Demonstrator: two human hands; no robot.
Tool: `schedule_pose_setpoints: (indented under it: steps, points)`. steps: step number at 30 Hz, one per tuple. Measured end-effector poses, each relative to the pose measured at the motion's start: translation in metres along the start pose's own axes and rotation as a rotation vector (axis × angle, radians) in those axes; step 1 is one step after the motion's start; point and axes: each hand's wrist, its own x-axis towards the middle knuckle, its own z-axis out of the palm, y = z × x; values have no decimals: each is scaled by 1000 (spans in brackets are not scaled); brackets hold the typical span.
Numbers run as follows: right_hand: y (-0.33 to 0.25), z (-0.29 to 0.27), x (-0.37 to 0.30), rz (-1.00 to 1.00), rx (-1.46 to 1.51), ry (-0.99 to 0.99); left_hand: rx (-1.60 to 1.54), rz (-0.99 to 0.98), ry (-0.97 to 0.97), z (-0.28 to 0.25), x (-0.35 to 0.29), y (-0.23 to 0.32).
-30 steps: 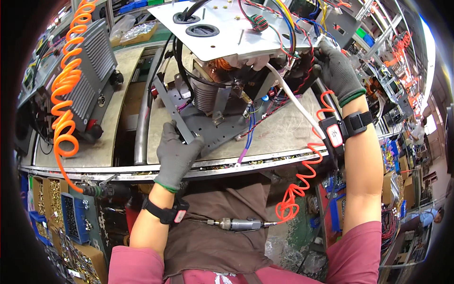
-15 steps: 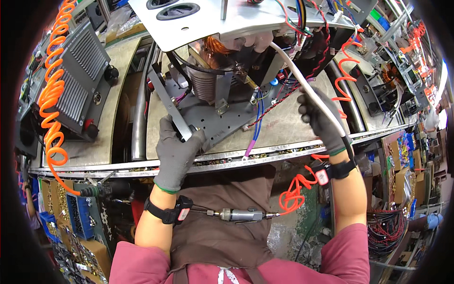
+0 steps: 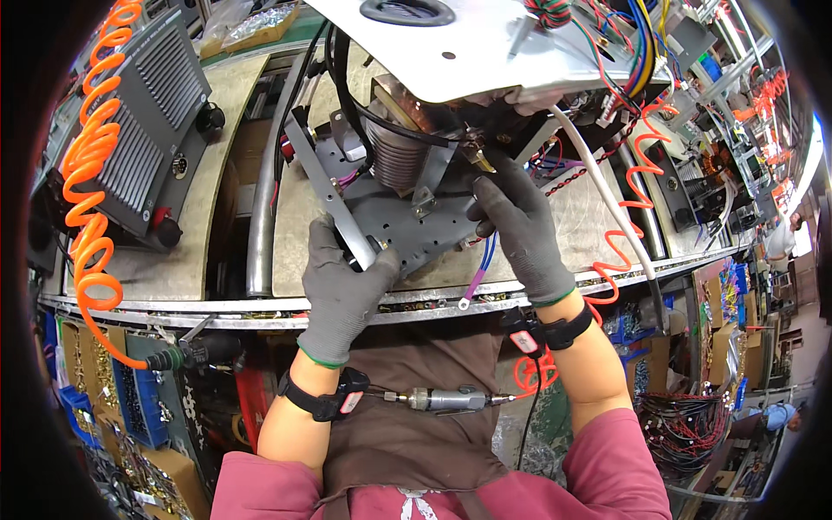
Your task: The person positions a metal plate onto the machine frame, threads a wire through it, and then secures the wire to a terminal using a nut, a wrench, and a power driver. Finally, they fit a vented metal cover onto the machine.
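Plainly grips dark-grey, hole-punched sheet-metal chassis (image 3: 399, 227) by its flange (image 3: 333, 191) with left hand (image 3: 342, 290); holds right hand (image 3: 524, 234) apart, half-curled, grasp unclear.

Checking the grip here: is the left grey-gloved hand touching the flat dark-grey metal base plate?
Touching. The head view shows the left grey-gloved hand clasping the dark-grey metal base plate at its near corner, fingers and thumb either side.

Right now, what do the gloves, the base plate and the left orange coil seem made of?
Gloves: probably knit fabric, matte grey, judging by the fine textured weave.
Base plate: likely painted sheet metal, dark grey, with round holes.
Left orange coil: apparently plastic tubing, glossy, with bright highlights; exact plastic unclear.
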Motion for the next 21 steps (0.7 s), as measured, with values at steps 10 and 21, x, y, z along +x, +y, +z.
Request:
schedule_pose_setpoints:
  steps: [10,21]
  points:
    - [4,38,15,-41,-74,234,-56,52,4,-10,3,-6]
    - [23,32,-9,-160,-185,27,-139,109,-57,-26,7,-11]
